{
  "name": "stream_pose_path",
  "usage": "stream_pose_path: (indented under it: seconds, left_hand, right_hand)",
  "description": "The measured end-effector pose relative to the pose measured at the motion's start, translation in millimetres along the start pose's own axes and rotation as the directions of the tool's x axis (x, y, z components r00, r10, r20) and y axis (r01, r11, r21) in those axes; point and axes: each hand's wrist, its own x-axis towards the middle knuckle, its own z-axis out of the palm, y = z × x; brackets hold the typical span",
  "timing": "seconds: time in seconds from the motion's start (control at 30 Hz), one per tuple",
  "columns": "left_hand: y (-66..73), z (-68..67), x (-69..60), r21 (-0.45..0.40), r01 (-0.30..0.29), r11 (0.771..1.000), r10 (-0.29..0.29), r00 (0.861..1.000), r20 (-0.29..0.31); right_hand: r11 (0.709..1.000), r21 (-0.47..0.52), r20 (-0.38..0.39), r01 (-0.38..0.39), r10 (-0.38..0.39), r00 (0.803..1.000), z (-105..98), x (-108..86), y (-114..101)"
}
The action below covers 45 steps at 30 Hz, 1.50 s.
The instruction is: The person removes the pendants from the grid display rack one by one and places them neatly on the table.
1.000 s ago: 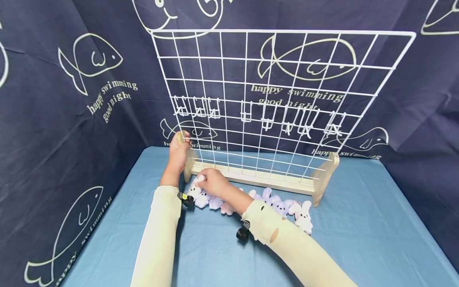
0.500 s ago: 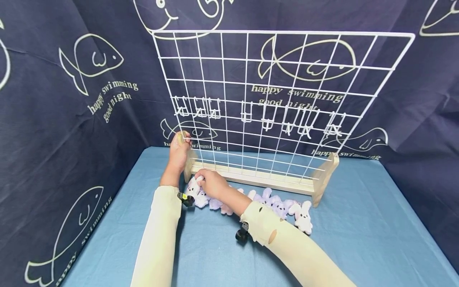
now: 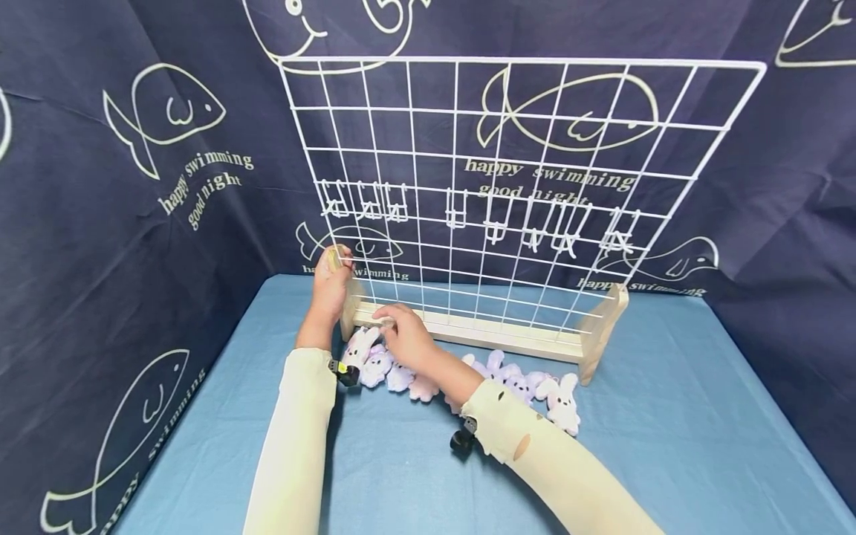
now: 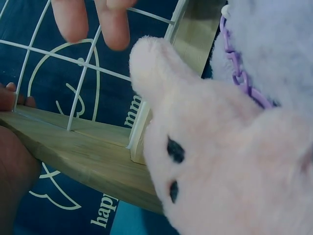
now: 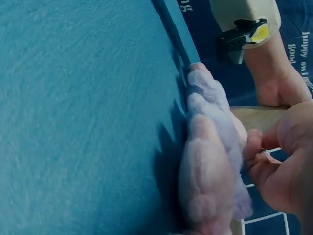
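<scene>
At the rack's left end my left hand (image 3: 332,279) grips the edge of the white wire grid rack (image 3: 455,156), near its wooden foot. My right hand (image 3: 409,338) hovers in front of the rack's wooden base bar (image 3: 461,327), fingers loosely bent, just right of a white plush bunny (image 3: 360,349). Whether a small thing lies between its thumb and finger is hard to see. Beside that bunny lie lilac and pink plush bunnies (image 3: 400,377). The left wrist view shows a pale pink bunny (image 4: 210,161) close up and a purple chain (image 4: 239,73).
Several white hooks (image 3: 457,209) hang in a row on the grid. More plush bunnies lie along the base to the right, ending with a white one (image 3: 564,405). A blue cloth (image 3: 401,475) covers the table, and a dark fish-printed curtain (image 3: 221,223) surrounds it.
My right hand pinched the white bunny's ear, pulled it slightly left, then came away from it, up and to the right. The left hand stays on the rack.
</scene>
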Motion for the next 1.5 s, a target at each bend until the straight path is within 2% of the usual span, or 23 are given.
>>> stream_pose_path:
  seconds: [0.2,0.3,0.43,0.57,0.77,0.87,0.97,1.03,1.13,1.23,1.33,1.4,1.47,1.5]
  left_hand:
    - [-3.0,-2.0,0.2,0.017,-0.016,1.000,0.016,1.000,-0.009]
    - [-3.5,-4.2,-2.8,0.049,-0.051,0.997,0.052,0.998,-0.025]
    - [-6.3,-8.3,-7.0,0.094,-0.104,0.990,0.108,0.993,-0.036]
    - [-9.3,-12.1,-12.4,0.156,-0.114,0.981,0.120,0.992,-0.030]
    - [-11.5,-18.0,-18.5,0.269,-0.141,0.953,0.138,0.990,0.031]
    - [-10.7,-20.3,-20.0,0.352,-0.156,0.923,0.131,0.987,0.094]
    - [-9.0,-21.8,-22.8,0.451,-0.159,0.878,0.093,0.982,0.166]
    - [-8.1,-23.7,-26.3,0.522,-0.153,0.839,0.052,0.978,0.203]
    - [-7.0,-27.0,-33.4,0.627,-0.138,0.766,-0.003,0.976,0.218]
    - [-3.8,-29.3,-42.2,0.733,-0.121,0.669,-0.039,0.979,0.198]
    - [1.0,-28.6,-53.0,0.830,-0.102,0.549,-0.068,0.984,0.166]
    - [5.0,-26.8,-62.4,0.865,-0.091,0.494,-0.088,0.984,0.154]
    - [8.2,-24.8,-72.3,0.878,-0.079,0.471,-0.108,0.983,0.146]
    - [10.2,-23.7,-77.7,0.880,-0.071,0.470,-0.117,0.983,0.142]
  right_hand:
    - [0.999,0.033,0.017,0.001,-0.002,1.000,-7,-6.0,-6]
    - [1.000,0.012,0.052,0.019,-0.020,0.998,-10,-11.0,-13]
    - [0.997,-0.023,0.107,0.080,-0.077,0.991,-18,-19.8,-23]
    - [0.989,-0.063,0.140,0.132,-0.122,0.983,-31,-30.3,-30]
    - [0.987,-0.122,0.143,0.102,-0.084,0.986,-54,-42.3,-38]
    - [0.985,-0.154,0.139,0.078,-0.057,0.989,-64,-47.9,-40]
    - [0.978,-0.200,0.138,0.063,-0.036,0.990,-75,-53.8,-41]
    - [0.971,-0.236,0.135,0.047,-0.016,0.991,-82,-57.2,-40]
    - [0.961,-0.277,0.131,0.014,0.024,0.991,-91,-61.7,-38]
    - [0.954,-0.301,0.130,-0.010,0.052,0.990,-97,-65.4,-36]
    - [0.945,-0.326,0.122,-0.014,0.057,0.991,-102,-70.0,-34]
    - [0.934,-0.356,0.109,-0.013,0.055,0.992,-105,-73.7,-31]
    - [0.923,-0.386,0.093,-0.012,0.052,0.994,-109,-77.4,-29]
    - [0.917,-0.399,0.087,-0.011,0.049,0.995,-111,-78.9,-28]
